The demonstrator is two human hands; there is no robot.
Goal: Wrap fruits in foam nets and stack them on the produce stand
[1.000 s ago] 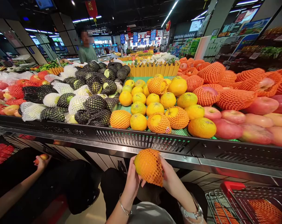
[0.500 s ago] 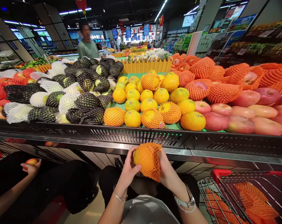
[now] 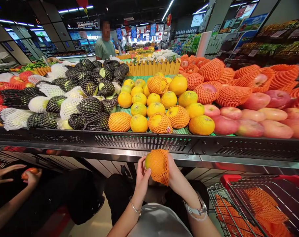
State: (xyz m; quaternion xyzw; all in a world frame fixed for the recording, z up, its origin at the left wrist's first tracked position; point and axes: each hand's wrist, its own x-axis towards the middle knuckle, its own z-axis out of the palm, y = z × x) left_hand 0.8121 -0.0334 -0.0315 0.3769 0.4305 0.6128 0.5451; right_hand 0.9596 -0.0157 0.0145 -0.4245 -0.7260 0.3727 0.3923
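Between my hands, just in front of the display's metal edge, is an orange [image 3: 148, 160] partly inside an orange foam net sleeve [image 3: 160, 166]. Its yellow-green left end is bare, and loose net hangs at the lower right. My left hand [image 3: 143, 171] grips the bare end, thumb on the near side. My right hand [image 3: 173, 168] holds the netted right side; its fingers are mostly hidden behind the net. More oranges [image 3: 139, 123] sit on the green-lined display ahead, some bare and some in foam nets.
Black- and white-netted fruit [image 3: 92, 108] lies left of the oranges, apples [image 3: 250, 127] right. A black slotted rail [image 3: 139, 140] fronts the display. A cart [image 3: 234, 200] with foam nets stands lower right. At left, another person's hand [image 3: 33, 177] holds a reddish fruit. Someone [image 3: 105, 47] stands beyond.
The orange and both hands have shifted slightly, with the net turned a little. The neighbour's second hand has come into view at left. The person beyond appears further right.
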